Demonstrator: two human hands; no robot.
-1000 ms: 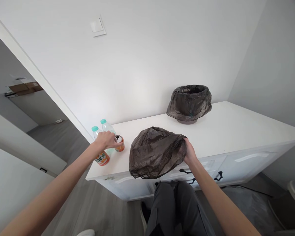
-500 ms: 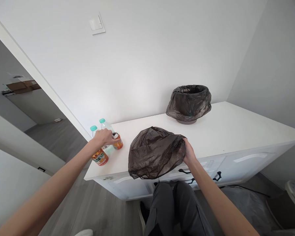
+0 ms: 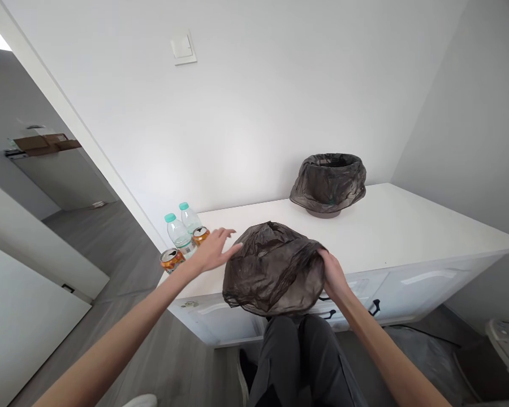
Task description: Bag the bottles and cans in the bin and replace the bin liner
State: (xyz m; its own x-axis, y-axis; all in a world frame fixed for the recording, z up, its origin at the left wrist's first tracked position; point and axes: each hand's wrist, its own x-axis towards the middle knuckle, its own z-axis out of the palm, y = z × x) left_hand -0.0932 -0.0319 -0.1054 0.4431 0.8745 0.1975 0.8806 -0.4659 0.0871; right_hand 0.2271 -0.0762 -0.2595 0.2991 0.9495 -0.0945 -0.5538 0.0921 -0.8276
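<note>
A dark, see-through plastic garbage bag is bunched at the front edge of the white cabinet top. My right hand grips the bag's right side. With thumb and fingers apart, my left hand reaches toward the bag's left side; whether it touches cannot be made out. Behind that hand stand an orange can, a second orange can, a clear bottle with a teal cap and another such bottle. My left forearm hides part of the cans.
Toward the back of the cabinet top, near the wall, stands a bin lined with a similar dark bag. Black handles stick out from the cabinet front. A doorway opens at the left, and a light switch is on the wall.
My left hand has let go of the orange can by the bottles and moved right to the bag, its fingers opening. My right hand still grips the bag.
</note>
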